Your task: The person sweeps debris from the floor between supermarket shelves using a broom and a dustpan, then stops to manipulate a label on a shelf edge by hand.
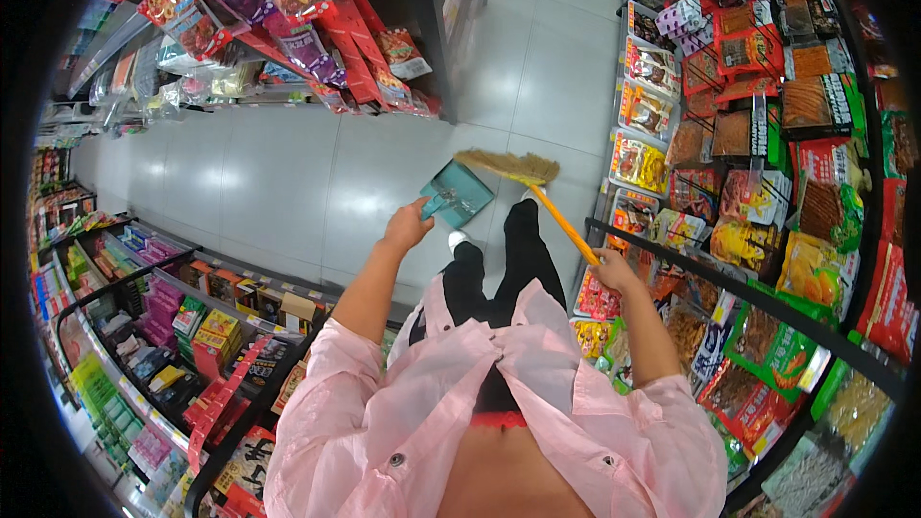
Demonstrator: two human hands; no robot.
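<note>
My left hand (409, 225) is closed around the handle of a teal plastic dustpan (468, 191), which is held over the grey tiled floor just ahead of my feet. Some pale debris seems to lie in the pan. My right hand (614, 270) grips the orange handle of a broom (565, 225). The broom's tan bristle head (507, 164) spreads sideways beyond the dustpan, close to its far edge; whether the two touch, I cannot tell. One white shoe (457, 239) shows below the pan, and the other is partly hidden near the broom handle.
Shelves of packaged snacks (748, 129) run close along my right, with a black rail (719, 288) beside my right arm. Lower left stand shelves of boxed goods (216, 338). A red display with hanging snack bags (302, 43) juts out at upper left. Tiled floor (273, 173) extends left and ahead.
</note>
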